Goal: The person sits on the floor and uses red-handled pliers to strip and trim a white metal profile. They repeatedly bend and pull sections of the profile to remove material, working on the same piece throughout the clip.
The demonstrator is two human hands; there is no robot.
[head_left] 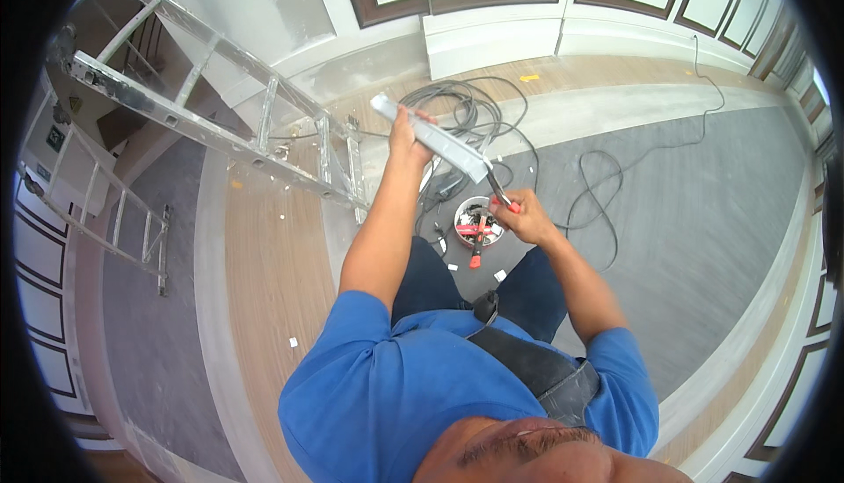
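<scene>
My left hand [409, 134] is wrapped round a long light-grey housing [444, 145], shaped like a narrow box or light fitting. It is held up at a slant over the floor. In my right hand [525, 217] is a hand tool [499, 191] with a red grip and a dark shaft. The tool's far end meets the housing's near right end; its tip is hidden there. Just below the housing stands a white bucket [458, 220] with small parts and tools in it. A red-handled tool [476, 250] leans across its rim.
An aluminium ladder [220, 145] stands close on the left, with another ladder [145, 246] beyond. Coiled grey cable [466, 101] lies behind the housing; a black cable [607, 219] loops across the floor at right. White scraps [294, 342] are scattered about. Panelled walls [492, 35] surround the area.
</scene>
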